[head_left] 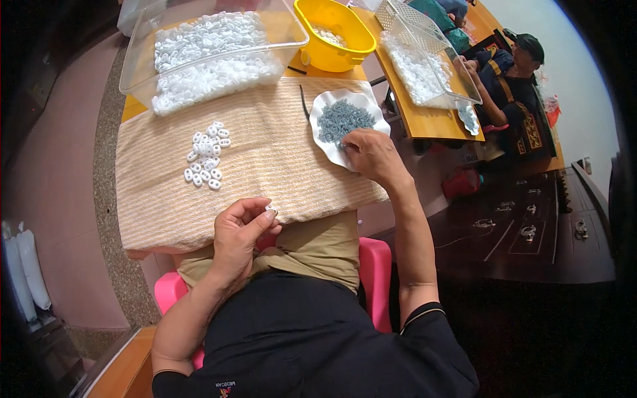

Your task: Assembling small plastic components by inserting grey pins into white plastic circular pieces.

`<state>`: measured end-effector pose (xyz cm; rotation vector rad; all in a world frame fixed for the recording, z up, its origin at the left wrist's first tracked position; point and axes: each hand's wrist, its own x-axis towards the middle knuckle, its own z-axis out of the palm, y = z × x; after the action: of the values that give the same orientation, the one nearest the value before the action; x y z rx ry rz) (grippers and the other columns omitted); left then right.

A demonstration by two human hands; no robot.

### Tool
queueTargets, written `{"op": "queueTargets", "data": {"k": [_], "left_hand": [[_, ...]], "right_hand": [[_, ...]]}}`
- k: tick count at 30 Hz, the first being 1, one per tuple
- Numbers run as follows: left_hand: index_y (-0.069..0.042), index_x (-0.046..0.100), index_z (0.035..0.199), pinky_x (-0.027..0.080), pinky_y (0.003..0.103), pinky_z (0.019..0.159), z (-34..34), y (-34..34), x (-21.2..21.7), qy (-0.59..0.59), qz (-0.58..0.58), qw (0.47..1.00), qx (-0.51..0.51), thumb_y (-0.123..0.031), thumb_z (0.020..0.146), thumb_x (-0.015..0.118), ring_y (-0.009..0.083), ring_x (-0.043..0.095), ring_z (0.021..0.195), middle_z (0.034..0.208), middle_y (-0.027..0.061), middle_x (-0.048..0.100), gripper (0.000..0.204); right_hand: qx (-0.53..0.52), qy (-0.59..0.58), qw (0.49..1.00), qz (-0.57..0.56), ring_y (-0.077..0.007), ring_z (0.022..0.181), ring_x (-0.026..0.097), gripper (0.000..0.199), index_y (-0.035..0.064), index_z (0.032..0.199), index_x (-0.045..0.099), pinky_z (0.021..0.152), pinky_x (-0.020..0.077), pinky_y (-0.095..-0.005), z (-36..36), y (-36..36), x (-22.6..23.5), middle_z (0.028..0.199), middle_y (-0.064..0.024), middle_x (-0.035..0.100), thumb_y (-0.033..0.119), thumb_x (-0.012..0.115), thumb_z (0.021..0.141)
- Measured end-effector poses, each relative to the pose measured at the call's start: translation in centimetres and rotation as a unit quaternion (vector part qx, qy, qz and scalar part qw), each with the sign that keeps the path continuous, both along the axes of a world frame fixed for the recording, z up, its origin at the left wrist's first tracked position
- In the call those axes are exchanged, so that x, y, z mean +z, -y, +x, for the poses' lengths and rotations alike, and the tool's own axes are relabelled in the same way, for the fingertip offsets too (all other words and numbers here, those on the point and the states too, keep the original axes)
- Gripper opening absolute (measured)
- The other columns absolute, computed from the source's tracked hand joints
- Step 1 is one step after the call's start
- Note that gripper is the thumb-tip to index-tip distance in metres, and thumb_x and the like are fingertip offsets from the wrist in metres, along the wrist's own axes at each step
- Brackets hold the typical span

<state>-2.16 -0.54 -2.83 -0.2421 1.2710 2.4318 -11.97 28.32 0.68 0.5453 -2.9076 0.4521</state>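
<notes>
Near the front edge of the cloth-covered table, my left hand (pixel 240 229) pinches a small white plastic piece (pixel 271 208) between thumb and fingers. My right hand (pixel 375 156) reaches over the near rim of a white wavy-edged dish (pixel 323 106), its fingers bunched at a heap of small grey-blue parts (pixel 345 119). Whether those fingers hold a part is hidden. Left of the middle, a loose pile of white two-holed oval pieces (pixel 208 156) lies on the striped cloth (pixel 265 146).
A clear bin (pixel 219 56) of white pieces stands at the back left, beside a yellow tub (pixel 338 33). Two short black strips (pixel 304 101) lie near the dish. To the right, a person (pixel 514 86) sits by another table with a clear bin (pixel 431 66).
</notes>
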Motion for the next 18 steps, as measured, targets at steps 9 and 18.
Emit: {"op": "queueTargets", "data": {"k": [9, 18], "left_hand": [[0.002, 0.060, 0.107, 0.057, 0.028, 0.073, 0.08, -0.07, 0.05, 0.000, -0.008, 1.000, -0.001, -0.001, 0.087, 0.064, 0.0134, 0.063, 0.079, 0.089, 0.0077, 0.064, 0.021], [0.003, 0.061, 0.105, 0.056, 0.026, 0.070, 0.12, -0.25, 0.47, 0.006, -0.006, 1.000, 0.005, 0.000, 0.087, 0.063, 0.0117, 0.063, 0.076, 0.087, 0.0070, 0.065, 0.019]], "right_hand": [[-0.005, 0.005, 1.000, 0.007, -0.0322, 0.082, 0.063, 0.009, 0.0036, 0.084, 0.067, 0.074, 0.0499, -0.0400, 0.15, 0.38, 0.46, 0.082, -0.0137, 0.065, 0.007, 0.063, 0.077], [0.014, 0.006, 1.000, 0.025, -0.0345, 0.079, 0.063, 0.009, 0.0029, 0.084, 0.066, 0.072, 0.0494, -0.0411, -0.59, 0.33, 0.29, 0.080, -0.0160, 0.064, 0.005, 0.061, 0.076]]}}
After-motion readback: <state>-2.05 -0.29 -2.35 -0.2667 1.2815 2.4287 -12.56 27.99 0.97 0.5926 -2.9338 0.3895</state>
